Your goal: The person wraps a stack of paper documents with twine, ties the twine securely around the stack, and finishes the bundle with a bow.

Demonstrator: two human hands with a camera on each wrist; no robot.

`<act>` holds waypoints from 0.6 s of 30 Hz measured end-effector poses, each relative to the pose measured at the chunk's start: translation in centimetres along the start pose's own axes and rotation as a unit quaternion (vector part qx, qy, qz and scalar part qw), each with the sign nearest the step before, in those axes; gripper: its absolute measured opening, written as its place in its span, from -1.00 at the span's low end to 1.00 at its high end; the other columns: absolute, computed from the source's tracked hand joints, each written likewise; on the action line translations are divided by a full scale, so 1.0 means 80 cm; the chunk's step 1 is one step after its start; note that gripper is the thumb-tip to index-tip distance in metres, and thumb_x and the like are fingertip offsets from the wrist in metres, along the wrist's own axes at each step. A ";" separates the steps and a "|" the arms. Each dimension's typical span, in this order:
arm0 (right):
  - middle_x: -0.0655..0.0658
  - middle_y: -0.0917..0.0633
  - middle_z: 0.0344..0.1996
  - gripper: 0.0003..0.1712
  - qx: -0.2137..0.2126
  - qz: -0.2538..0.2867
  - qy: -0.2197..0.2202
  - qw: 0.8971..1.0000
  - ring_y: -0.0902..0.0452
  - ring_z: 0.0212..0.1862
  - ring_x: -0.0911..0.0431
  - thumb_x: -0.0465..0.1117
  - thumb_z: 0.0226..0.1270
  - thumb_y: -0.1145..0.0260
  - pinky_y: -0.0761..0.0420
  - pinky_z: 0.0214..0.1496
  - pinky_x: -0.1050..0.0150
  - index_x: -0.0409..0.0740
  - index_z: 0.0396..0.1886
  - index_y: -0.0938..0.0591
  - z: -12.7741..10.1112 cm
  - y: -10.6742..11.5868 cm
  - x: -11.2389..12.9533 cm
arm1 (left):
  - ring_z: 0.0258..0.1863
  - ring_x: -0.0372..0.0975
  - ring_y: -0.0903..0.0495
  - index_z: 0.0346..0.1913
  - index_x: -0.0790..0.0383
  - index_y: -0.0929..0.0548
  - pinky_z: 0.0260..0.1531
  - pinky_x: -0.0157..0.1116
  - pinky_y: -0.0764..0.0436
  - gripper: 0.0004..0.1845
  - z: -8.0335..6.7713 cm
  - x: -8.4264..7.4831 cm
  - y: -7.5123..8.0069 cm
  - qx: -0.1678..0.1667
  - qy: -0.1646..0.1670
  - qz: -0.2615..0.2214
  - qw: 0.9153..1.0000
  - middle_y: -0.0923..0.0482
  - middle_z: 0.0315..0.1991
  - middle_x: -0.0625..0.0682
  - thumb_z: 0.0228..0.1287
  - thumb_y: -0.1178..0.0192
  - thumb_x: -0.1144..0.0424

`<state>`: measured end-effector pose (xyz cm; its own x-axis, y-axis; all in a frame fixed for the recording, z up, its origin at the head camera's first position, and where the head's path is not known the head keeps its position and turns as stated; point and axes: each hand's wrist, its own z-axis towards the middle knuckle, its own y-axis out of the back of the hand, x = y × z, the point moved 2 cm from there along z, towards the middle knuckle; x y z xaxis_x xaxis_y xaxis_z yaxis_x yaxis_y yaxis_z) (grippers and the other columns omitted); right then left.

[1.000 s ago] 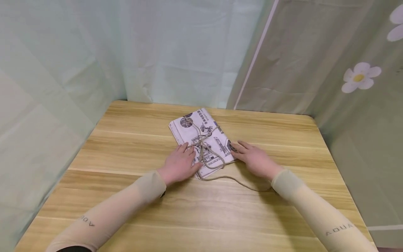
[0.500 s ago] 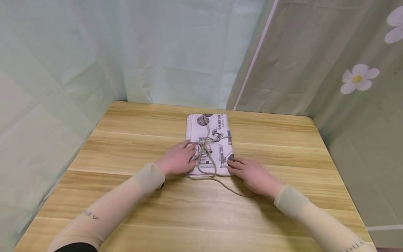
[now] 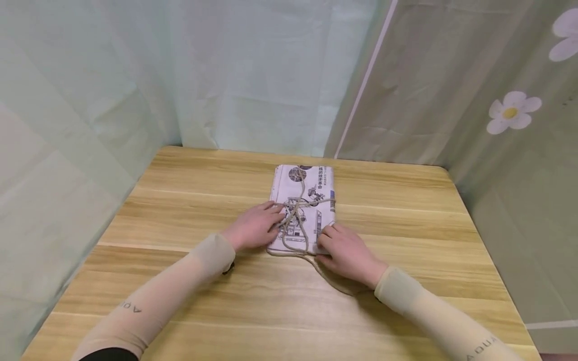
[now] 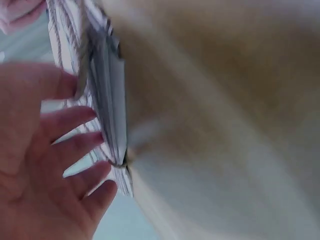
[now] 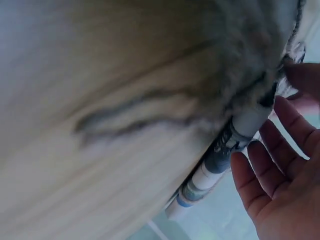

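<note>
A stack of folded newspapers (image 3: 311, 220) lies flat near the middle of the table, tied crosswise with brown twine (image 3: 296, 204). Its bow loops trail over the front part, and one loose tail runs onto the wood. My left hand (image 3: 256, 226) touches the stack's left side, with fingertips on the top near the knot. In the left wrist view, its relaxed fingers lie along the layered paper edges (image 4: 110, 90). At the near right corner is my right hand (image 3: 345, 250), fingers bent over the top. The right wrist view shows them loosely spread beside the folded edge (image 5: 215, 160).
The wood-grain table (image 3: 180, 210) reaches back to a pale curtain (image 3: 271, 75). A grey-green curtain with flowers (image 3: 487, 200) hangs along the right side. The twine's loose tail (image 3: 331, 286) passes beneath my right wrist.
The newspaper stack has turned from a slant to nearly straight and shifted slightly right. My right hand has moved toward the near right corner; the left has stayed at the left side.
</note>
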<state>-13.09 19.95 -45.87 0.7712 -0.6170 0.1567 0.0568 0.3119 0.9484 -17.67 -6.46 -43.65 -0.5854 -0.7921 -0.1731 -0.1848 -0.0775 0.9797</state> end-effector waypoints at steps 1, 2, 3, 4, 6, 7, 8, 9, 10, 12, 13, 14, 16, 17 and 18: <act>0.09 -0.51 -0.32 -0.76 0.000 0.000 0.002 1.000 -0.37 -0.21 0.09 -0.02 0.24 -0.51 -0.47 -0.12 0.16 0.05 -0.34 -0.60 0.001 -0.001 0.000 | 0.45 0.18 -0.28 0.33 0.29 -0.58 0.46 0.07 -0.22 -0.55 -0.001 0.000 0.000 -0.016 0.000 -0.009 1.000 -0.38 0.43 0.25 0.50 -0.10 0.18; 0.09 -0.51 -0.33 -0.77 0.000 0.002 0.002 1.000 -0.37 -0.22 0.09 -0.06 0.23 -0.52 -0.47 -0.13 0.16 0.06 -0.36 -0.59 0.002 -0.002 0.000 | 0.39 0.16 -0.38 0.25 0.28 -0.64 0.42 0.07 -0.29 -0.61 -0.002 0.000 0.000 -0.033 0.002 -0.018 0.999 -0.48 0.36 0.24 0.50 -0.13 0.19; 0.08 -0.51 -0.33 -0.78 0.001 0.005 0.002 1.000 -0.38 -0.22 0.09 -0.10 0.22 -0.52 -0.47 -0.12 0.16 0.06 -0.38 -0.59 0.002 -0.002 0.000 | 0.31 0.13 -0.48 0.16 0.26 -0.69 0.36 0.06 -0.38 -0.68 -0.003 0.001 0.002 -0.050 0.008 -0.032 0.998 -0.57 0.26 0.23 0.50 -0.15 0.20; 0.08 -0.52 -0.33 -0.79 0.004 0.011 -0.001 1.000 -0.39 -0.21 0.09 -0.12 0.22 -0.53 -0.49 -0.11 0.16 0.06 -0.38 -0.60 0.003 -0.002 0.000 | 0.21 0.09 -0.56 0.09 0.24 -0.72 0.30 0.04 -0.45 -0.73 -0.003 0.002 0.003 -0.064 0.018 -0.046 0.997 -0.65 0.15 0.19 0.49 -0.17 0.21; 0.07 -0.55 -0.33 -0.81 0.009 0.025 -0.009 1.000 -0.42 -0.19 0.09 -0.15 0.22 -0.52 -0.51 -0.06 0.15 0.04 -0.37 -0.62 0.002 0.000 -0.001 | 0.04 0.01 -0.64 -0.01 0.23 -0.75 0.19 0.01 -0.55 -0.80 -0.004 0.005 0.008 -0.085 0.045 -0.087 0.992 -0.71 -0.03 0.12 0.48 -0.21 0.23; 0.07 -0.57 -0.32 -0.82 0.014 0.032 -0.014 0.999 -0.43 -0.18 0.09 -0.16 0.23 -0.52 -0.53 -0.04 0.15 0.02 -0.36 -0.63 0.002 0.001 -0.001 | -0.02 -0.03 -0.65 -0.03 0.22 -0.75 0.14 -0.01 -0.58 -0.81 -0.005 0.006 0.010 -0.090 0.062 -0.109 0.988 -0.72 -0.08 0.09 0.49 -0.21 0.22; 0.07 -0.58 -0.31 -0.83 0.019 0.038 -0.018 0.999 -0.45 -0.16 0.09 -0.17 0.24 -0.52 -0.54 -0.01 0.15 0.01 -0.33 -0.64 0.002 0.002 -0.001 | -0.05 -0.06 -0.66 -0.01 0.22 -0.74 0.11 -0.02 -0.59 -0.80 -0.005 0.008 0.012 -0.093 0.080 -0.134 0.983 -0.72 -0.10 0.06 0.50 -0.20 0.21; 0.06 -0.59 -0.30 -0.81 0.022 0.043 -0.022 0.999 -0.46 -0.14 0.09 -0.16 0.23 -0.53 -0.55 0.01 0.15 0.00 -0.31 -0.64 0.002 0.002 -0.001 | -0.09 -0.08 -0.66 0.01 0.21 -0.74 0.08 -0.04 -0.60 -0.78 -0.006 0.010 0.015 -0.091 0.098 -0.162 0.978 -0.72 -0.12 0.04 0.52 -0.18 0.20; 0.07 -0.59 -0.29 -0.79 0.025 0.043 -0.024 0.998 -0.46 -0.13 0.10 -0.12 0.22 -0.55 -0.56 0.02 0.15 0.00 -0.28 -0.64 0.002 0.002 -0.002 | -0.12 -0.10 -0.66 0.04 0.22 -0.72 0.06 -0.04 -0.60 -0.76 -0.006 0.011 0.016 -0.087 0.113 -0.191 0.971 -0.72 -0.14 0.03 0.53 -0.16 0.18; 0.06 -0.60 -0.27 -0.74 0.022 0.045 -0.016 0.999 -0.47 -0.12 0.10 -0.09 0.19 -0.57 -0.56 0.02 0.15 -0.01 -0.25 -0.65 0.002 0.000 0.000 | -0.19 -0.11 -0.66 0.11 0.23 -0.69 -0.02 -0.06 -0.62 -0.72 -0.006 0.013 0.018 -0.076 0.136 -0.259 0.953 -0.70 -0.19 0.03 0.57 -0.12 0.16; 0.06 -0.61 -0.27 -0.74 0.017 0.044 -0.009 0.999 -0.47 -0.12 0.09 -0.10 0.18 -0.57 -0.56 0.01 0.15 -0.01 -0.25 -0.65 0.002 -0.001 0.000 | -0.25 -0.13 -0.66 0.13 0.25 -0.67 -0.08 -0.08 -0.64 -0.70 -0.007 0.013 0.019 -0.069 0.146 -0.296 0.941 -0.69 -0.24 0.03 0.59 -0.09 0.16; 0.06 -0.60 -0.26 -0.75 0.012 0.040 -0.003 0.999 -0.47 -0.13 0.09 -0.10 0.18 -0.58 -0.56 0.00 0.15 0.00 -0.26 -0.65 0.002 -0.003 0.001 | -0.31 -0.15 -0.66 0.15 0.26 -0.65 -0.14 -0.10 -0.65 -0.69 -0.007 0.013 0.019 -0.059 0.152 -0.331 0.929 -0.66 -0.29 0.04 0.60 -0.08 0.15; 0.06 -0.60 -0.27 -0.79 0.001 0.034 0.008 0.999 -0.46 -0.15 0.08 -0.13 0.20 -0.56 -0.53 -0.04 0.16 0.01 -0.29 -0.65 0.003 -0.008 0.003 | -0.43 -0.16 -0.63 0.21 0.32 -0.60 -0.28 -0.13 -0.66 -0.66 -0.006 0.012 0.018 -0.038 0.159 -0.400 0.902 -0.61 -0.35 0.09 0.62 -0.03 0.17; 0.05 -0.60 -0.29 -0.82 -0.003 0.035 0.010 0.999 -0.45 -0.17 0.07 -0.18 0.21 -0.54 -0.52 -0.05 0.16 0.01 -0.31 -0.65 0.004 -0.010 0.004 | -0.46 -0.17 -0.61 0.24 0.34 -0.58 -0.32 -0.15 -0.66 -0.65 -0.005 0.011 0.017 -0.028 0.162 -0.429 0.888 -0.59 -0.36 0.14 0.64 -0.01 0.18; 0.06 -0.59 -0.30 -0.83 -0.005 0.035 0.009 0.999 -0.45 -0.18 0.08 -0.21 0.22 -0.53 -0.52 -0.07 0.17 0.01 -0.33 -0.65 0.004 -0.011 0.005 | -0.48 -0.17 -0.59 0.26 0.34 -0.56 -0.36 -0.16 -0.66 -0.63 -0.005 0.011 0.017 -0.019 0.165 -0.450 0.877 -0.58 -0.35 0.18 0.65 0.01 0.18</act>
<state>-13.03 19.21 -46.56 0.7847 -0.5804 0.2179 0.0088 0.3618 0.9322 -18.10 -7.48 -42.38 0.0463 -0.5315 -0.8458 -0.4240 -0.7771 0.4651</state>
